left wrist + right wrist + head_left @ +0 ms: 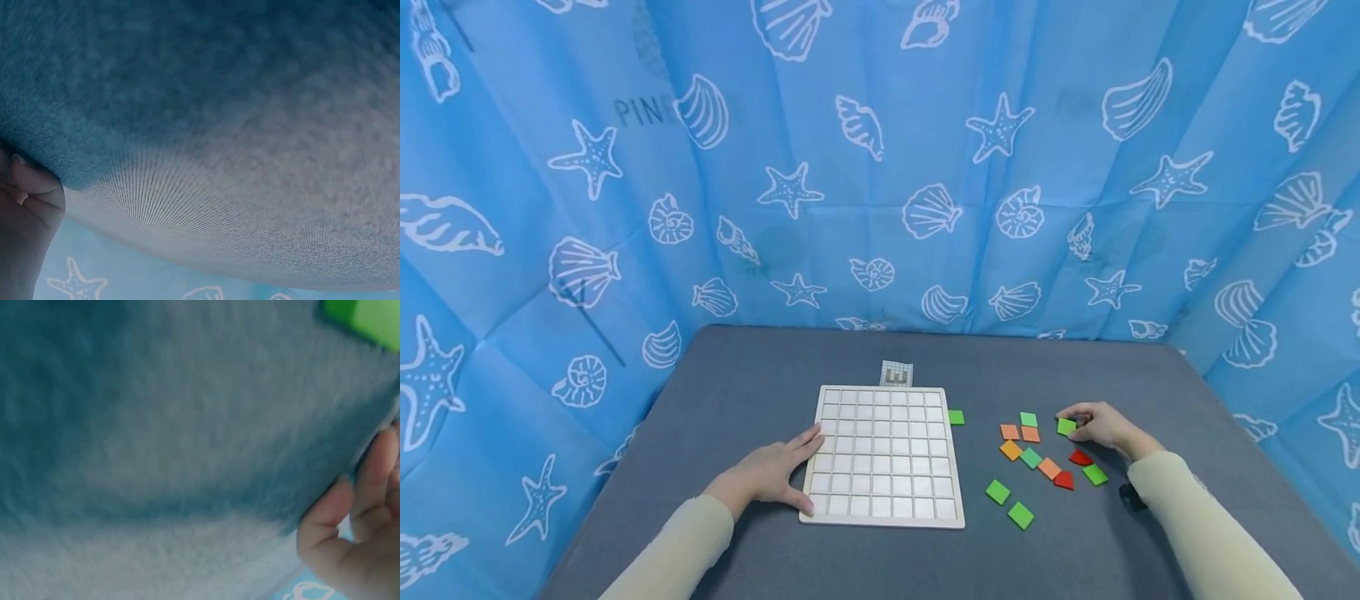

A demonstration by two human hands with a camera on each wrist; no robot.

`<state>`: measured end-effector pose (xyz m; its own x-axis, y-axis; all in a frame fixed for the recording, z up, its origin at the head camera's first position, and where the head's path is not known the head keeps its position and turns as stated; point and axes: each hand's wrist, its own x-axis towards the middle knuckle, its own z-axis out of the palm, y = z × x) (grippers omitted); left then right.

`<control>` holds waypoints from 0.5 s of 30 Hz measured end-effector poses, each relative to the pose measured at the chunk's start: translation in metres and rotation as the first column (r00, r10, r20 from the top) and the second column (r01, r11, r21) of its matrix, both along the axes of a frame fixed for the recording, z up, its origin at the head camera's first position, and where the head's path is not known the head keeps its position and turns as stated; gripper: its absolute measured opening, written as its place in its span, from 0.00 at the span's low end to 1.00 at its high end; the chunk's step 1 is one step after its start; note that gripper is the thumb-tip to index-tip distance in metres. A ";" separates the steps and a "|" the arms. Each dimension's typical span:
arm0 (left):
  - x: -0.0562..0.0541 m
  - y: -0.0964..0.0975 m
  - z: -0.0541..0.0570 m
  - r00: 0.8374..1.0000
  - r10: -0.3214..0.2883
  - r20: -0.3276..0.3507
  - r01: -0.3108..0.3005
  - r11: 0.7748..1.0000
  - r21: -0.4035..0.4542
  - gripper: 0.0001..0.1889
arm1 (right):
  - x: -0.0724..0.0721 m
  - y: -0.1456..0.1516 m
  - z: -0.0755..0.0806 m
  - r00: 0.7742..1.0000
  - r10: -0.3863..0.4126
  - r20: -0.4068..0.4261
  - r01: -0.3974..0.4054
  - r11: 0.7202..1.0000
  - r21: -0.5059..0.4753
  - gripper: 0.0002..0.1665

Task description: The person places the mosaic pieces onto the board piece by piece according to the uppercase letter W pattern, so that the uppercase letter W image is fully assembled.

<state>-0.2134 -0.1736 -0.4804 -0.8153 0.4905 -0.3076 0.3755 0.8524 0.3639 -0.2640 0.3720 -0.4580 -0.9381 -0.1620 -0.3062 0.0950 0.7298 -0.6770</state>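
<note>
A white board (883, 457) with a grid of square cells lies on the grey table. My left hand (767, 475) rests on its left edge, fingers extended and thumb near the lower left corner; the left wrist view shows only part of this hand (31, 212). To the right of the board, my right hand (1101, 427) pinches a green square tile (1066, 427) between thumb and fingers at the table surface. In the right wrist view the fingers of this hand (362, 531) are curled, the pinched tile is hidden, and another green tile (369, 319) shows at the upper corner.
Orange tiles (1010, 432), red pieces with a curved side (1064, 480) and more green tiles (1021, 515) lie scattered right of the board. One green tile (956, 417) touches or nearly touches its right edge. A patterned paper square (897, 373) lies behind it. A blue shell-print curtain (865, 167) hangs behind.
</note>
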 end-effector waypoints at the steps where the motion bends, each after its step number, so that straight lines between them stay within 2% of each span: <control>1: 0.000 0.000 0.000 1.000 0.000 0.002 0.000 1.000 -0.003 0.58 | 0.001 0.000 -0.001 1.000 -0.015 -0.005 0.015 1.000 0.001 0.20; 5: 0.000 0.002 0.000 1.000 0.010 0.005 -0.010 1.000 -0.014 0.58 | 0.005 -0.002 -0.001 0.998 -0.068 -0.018 0.068 0.998 0.011 0.19; 8: 0.001 0.003 0.000 1.000 0.024 0.009 -0.024 0.999 -0.021 0.58 | 0.008 -0.003 0.001 0.993 -0.114 0.007 0.114 0.993 -0.012 0.19; 12: 0.001 0.003 0.001 1.000 0.029 0.010 -0.029 0.999 -0.024 0.58 | 0.012 -0.005 0.010 0.979 -0.192 0.074 0.198 0.976 -0.093 0.23; 15: 0.001 0.002 0.000 1.000 0.019 0.004 -0.019 1.000 -0.018 0.58 | 0.016 -0.007 0.018 0.966 -0.234 0.113 0.251 0.951 -0.182 0.25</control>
<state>-0.2127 -0.1720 -0.4799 -0.8233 0.4691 -0.3196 0.3573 0.8658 0.3503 -0.2482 0.3646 -0.4400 -0.9267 0.0027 -0.3757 0.3192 0.5331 -0.7835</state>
